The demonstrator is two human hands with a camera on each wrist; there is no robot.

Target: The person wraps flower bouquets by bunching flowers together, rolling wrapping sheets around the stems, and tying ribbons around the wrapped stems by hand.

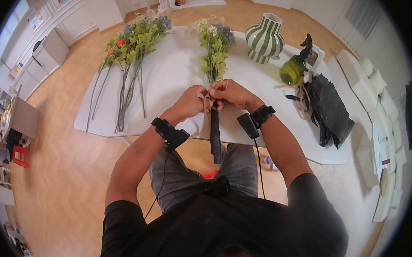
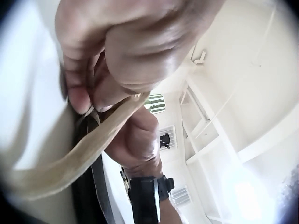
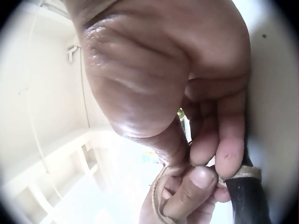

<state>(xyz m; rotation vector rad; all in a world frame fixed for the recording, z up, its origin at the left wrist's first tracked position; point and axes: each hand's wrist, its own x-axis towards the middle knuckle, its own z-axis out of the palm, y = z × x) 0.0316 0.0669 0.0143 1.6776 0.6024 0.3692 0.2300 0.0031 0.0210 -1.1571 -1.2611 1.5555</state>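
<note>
Nearest, a person in a black short-sleeved shirt (image 1: 192,227) and grey jeans (image 1: 171,174) wears a black box-shaped camera on each wrist. Over the near edge of the white table (image 1: 175,69), the left hand (image 1: 189,101) and right hand (image 1: 234,95) meet, each with fingers and thumb pinching a flat tan ribbon (image 2: 88,144) where it goes round a slim upright bouquet of green leaves with white and blue flowers (image 1: 213,49). Its black-wrapped lower end (image 1: 215,132) sticks out past the table edge toward the person; the fingers cover most of the binding point. To the right lies a crumpled black sheet (image 1: 328,106), with a loose tangle of tan ribbon (image 1: 302,102) just beside it. On the left, long bare stems run up to a loose spread of leafy flowers with red and blue blooms (image 1: 134,44). Farther along the right side is a round green glass jar (image 1: 292,71), whose contents I cannot make out, near a twisted black object (image 1: 307,44). Beyond it stands a bulbous green-and-white striped vase (image 1: 265,39), its inside unclear.
</note>
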